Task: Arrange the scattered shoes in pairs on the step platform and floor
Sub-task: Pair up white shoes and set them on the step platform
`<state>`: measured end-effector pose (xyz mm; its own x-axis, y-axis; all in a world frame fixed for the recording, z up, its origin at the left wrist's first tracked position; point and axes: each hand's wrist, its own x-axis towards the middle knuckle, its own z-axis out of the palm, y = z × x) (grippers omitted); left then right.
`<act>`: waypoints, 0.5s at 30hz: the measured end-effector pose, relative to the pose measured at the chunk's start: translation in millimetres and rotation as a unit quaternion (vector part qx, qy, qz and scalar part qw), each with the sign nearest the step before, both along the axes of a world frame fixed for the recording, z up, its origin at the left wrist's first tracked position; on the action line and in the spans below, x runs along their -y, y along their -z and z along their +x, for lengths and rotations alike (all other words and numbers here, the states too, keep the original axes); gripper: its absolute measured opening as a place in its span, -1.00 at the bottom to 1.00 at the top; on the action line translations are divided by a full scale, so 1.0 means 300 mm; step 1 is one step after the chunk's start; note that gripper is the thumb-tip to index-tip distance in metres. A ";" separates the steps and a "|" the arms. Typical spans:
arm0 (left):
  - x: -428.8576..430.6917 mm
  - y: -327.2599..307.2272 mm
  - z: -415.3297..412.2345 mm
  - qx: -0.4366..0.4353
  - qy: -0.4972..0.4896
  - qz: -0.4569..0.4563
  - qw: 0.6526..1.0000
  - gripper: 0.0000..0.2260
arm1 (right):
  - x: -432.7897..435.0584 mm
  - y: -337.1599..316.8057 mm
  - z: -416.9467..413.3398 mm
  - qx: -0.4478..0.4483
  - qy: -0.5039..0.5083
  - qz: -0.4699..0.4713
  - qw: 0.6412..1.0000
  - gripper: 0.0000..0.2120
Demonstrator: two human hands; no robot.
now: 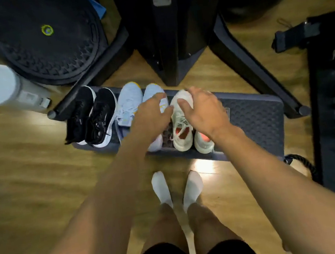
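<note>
Cream pair (180,125): side by side at the middle of the step platform (256,113), toes to 12 o'clock.
Pale blue pair (129,102): just beside it at 9 o'clock.
Black pair (93,116): the platform's 9 o'clock end.
Left hand (150,113): bent fingers over one pale blue shoe; grip cannot be told.
Right hand (201,107): draped over the cream toes; grip cannot be told.
Socked feet (160,188): on the wooden floor (27,169) at 6 o'clock.
</note>
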<state>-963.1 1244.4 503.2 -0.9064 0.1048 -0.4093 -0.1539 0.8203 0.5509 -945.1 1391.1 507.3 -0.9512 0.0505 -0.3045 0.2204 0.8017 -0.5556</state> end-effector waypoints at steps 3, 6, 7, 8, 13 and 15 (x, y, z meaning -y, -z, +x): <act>0.142 -0.324 0.023 -0.118 0.018 -0.007 0.993 -0.60 | 0.125 -0.288 -0.006 -0.062 -0.108 0.021 0.992 -0.44; 0.326 -0.628 0.078 -0.218 0.009 -0.028 0.976 -0.62 | 0.272 -0.567 0.014 -0.146 -0.193 0.016 0.970 -0.44; 0.393 -0.709 0.108 -0.241 -0.001 -0.036 0.970 -0.63 | 0.327 -0.651 0.030 -0.177 -0.219 0.013 0.960 -0.44; 0.460 -0.780 0.148 -0.264 -0.014 -0.045 0.963 -0.63 | 0.385 -0.726 0.049 -0.204 -0.246 0.012 0.947 -0.45; 0.792 -1.028 0.468 -0.319 -0.113 -0.097 0.936 -0.62 | 0.714 -0.997 0.206 -0.280 -0.363 0.000 0.889 -0.41; 0.929 -1.093 0.625 -0.328 -0.145 -0.118 0.926 -0.59 | 0.861 -1.060 0.303 -0.299 -0.402 -0.007 0.865 -0.42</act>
